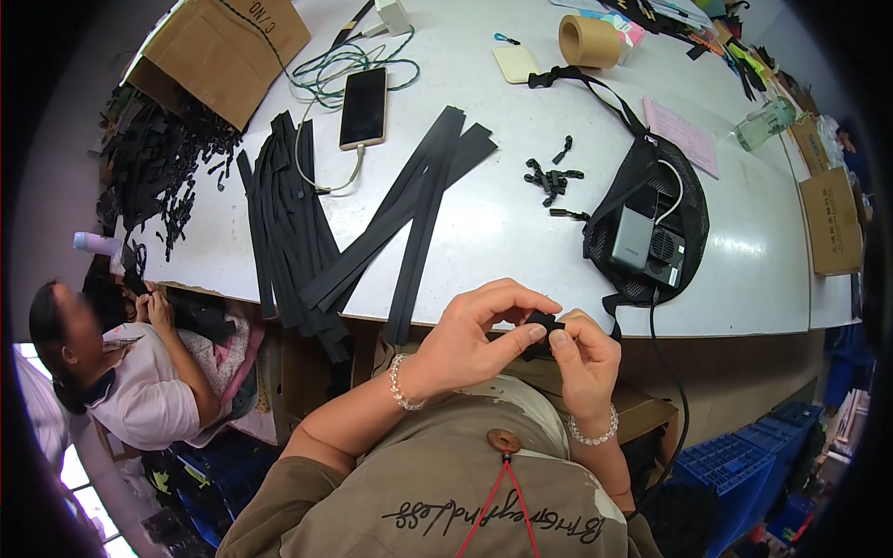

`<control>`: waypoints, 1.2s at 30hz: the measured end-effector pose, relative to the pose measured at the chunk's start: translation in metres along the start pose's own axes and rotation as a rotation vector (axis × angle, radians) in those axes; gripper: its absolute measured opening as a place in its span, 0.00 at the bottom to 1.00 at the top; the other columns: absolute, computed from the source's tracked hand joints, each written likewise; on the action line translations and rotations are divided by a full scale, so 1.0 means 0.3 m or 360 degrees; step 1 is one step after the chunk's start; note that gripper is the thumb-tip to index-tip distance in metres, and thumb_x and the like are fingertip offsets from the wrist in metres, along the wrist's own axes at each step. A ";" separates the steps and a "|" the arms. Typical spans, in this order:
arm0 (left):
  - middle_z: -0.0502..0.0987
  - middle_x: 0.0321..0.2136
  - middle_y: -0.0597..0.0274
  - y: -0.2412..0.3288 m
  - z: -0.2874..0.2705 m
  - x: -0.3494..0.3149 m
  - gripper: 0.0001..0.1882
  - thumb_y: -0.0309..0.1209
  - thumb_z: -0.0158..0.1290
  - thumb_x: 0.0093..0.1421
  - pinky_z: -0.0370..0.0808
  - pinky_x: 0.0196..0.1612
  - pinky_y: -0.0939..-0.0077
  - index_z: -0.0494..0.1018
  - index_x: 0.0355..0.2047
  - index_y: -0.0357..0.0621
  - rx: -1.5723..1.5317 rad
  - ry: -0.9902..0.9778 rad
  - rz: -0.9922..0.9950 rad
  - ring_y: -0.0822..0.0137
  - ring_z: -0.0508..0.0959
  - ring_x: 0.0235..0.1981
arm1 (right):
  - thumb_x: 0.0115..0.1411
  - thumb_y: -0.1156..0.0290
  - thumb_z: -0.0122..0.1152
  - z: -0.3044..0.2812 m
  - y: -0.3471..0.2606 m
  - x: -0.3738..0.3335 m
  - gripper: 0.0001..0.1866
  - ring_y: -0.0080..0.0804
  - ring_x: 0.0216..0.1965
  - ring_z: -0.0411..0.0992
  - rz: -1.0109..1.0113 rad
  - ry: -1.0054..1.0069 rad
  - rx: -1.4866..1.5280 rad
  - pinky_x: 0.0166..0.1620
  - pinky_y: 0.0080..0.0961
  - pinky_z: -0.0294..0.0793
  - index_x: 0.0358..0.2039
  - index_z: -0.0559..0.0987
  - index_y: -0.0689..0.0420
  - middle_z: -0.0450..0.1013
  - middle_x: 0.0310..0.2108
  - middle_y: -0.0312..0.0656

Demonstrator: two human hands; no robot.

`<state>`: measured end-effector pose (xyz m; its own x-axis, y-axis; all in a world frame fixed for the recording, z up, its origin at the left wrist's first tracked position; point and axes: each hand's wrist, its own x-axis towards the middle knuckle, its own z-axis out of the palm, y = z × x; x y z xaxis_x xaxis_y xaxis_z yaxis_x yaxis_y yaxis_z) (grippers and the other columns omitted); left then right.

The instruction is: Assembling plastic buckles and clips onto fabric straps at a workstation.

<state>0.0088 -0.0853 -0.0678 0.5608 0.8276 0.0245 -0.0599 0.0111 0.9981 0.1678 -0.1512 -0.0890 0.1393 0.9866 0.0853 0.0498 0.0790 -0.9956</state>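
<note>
At the table's front edge my left hand (pixel 484 330) and my right hand (pixel 586 358) meet, thumbs and fingers pinching one small black strap piece (pixel 545 322). It looks folded, and my fingers cover much of it. To the left, long flat black straps (pixel 288 214) lie in a thick bundle, their lower ends hanging over the edge. A few more straps (pixel 423 205) are crossed beside that bundle. Beyond my hands sits a little heap of black cord-end pulls (pixel 553 181), with one pull (pixel 563 149) apart from it.
A black mesh pouch (pixel 693 186) with a grey power bank (pixel 633 238) lies at right, its cable dropping past the edge. Farther back are a phone (pixel 364 107), tape roll (pixel 589 42) and cardboard box (pixel 223 56). A co-worker (pixel 149 372) sits at left.
</note>
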 end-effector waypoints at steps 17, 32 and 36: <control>0.75 0.31 0.62 -0.006 -0.027 -0.006 0.08 0.19 0.54 0.55 0.72 0.35 0.84 0.75 0.36 0.35 -0.0131 -0.0156 -0.0125 0.78 0.74 0.33 | 0.55 0.81 0.52 0.056 0.009 -0.027 0.05 0.19 0.23 0.56 -0.0076 0.0261 0.0046 0.27 0.16 0.56 0.22 0.69 0.64 0.62 0.20 0.35; 0.74 0.32 0.64 -0.047 0.006 -0.010 0.17 0.18 0.58 0.51 0.72 0.35 0.86 0.64 0.39 0.40 -0.0478 0.0079 -0.0320 0.79 0.74 0.33 | 0.57 0.79 0.55 0.045 -0.031 0.023 0.06 0.20 0.30 0.67 0.0013 0.0179 0.0234 0.36 0.14 0.67 0.34 0.75 0.67 0.70 0.29 0.38; 0.74 0.32 0.63 -0.036 0.008 -0.015 0.18 0.18 0.58 0.51 0.73 0.36 0.86 0.63 0.39 0.40 -0.0438 0.0082 -0.0331 0.78 0.74 0.33 | 0.55 0.83 0.56 0.011 -0.017 0.020 0.08 0.21 0.32 0.70 0.0049 0.0031 0.0284 0.37 0.15 0.69 0.36 0.77 0.68 0.73 0.31 0.41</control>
<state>0.0089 -0.0905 -0.0787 0.5426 0.8187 -0.1879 -0.1729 0.3277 0.9288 0.1653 -0.1452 -0.0836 0.1570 0.9861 0.0536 -0.1308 0.0745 -0.9886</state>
